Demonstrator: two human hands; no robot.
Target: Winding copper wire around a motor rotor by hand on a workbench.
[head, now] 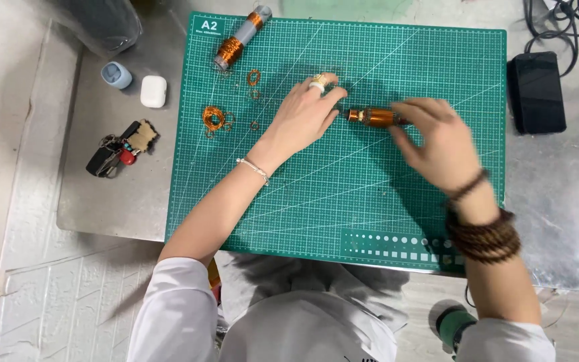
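A small coil of copper wire (372, 116) lies across the middle of the green cutting mat (343, 201). My right hand (433, 137) grips its right end with the fingers curled over it. My left hand (305, 115), wearing a ring and a thin bracelet, pinches at the coil's left end; whether it holds a wire strand is too fine to tell. A grey tube wound with copper wire (239, 39) lies at the mat's top left corner. Loose copper wire loops (214, 118) lie on the mat left of my left hand.
The mat rests on a metal table (122, 188). Left of the mat sit a white earbud case (153, 91), a small blue case (116, 74) and a bunch of keys (119, 149). A black box (537, 92) with cables stands at the right.
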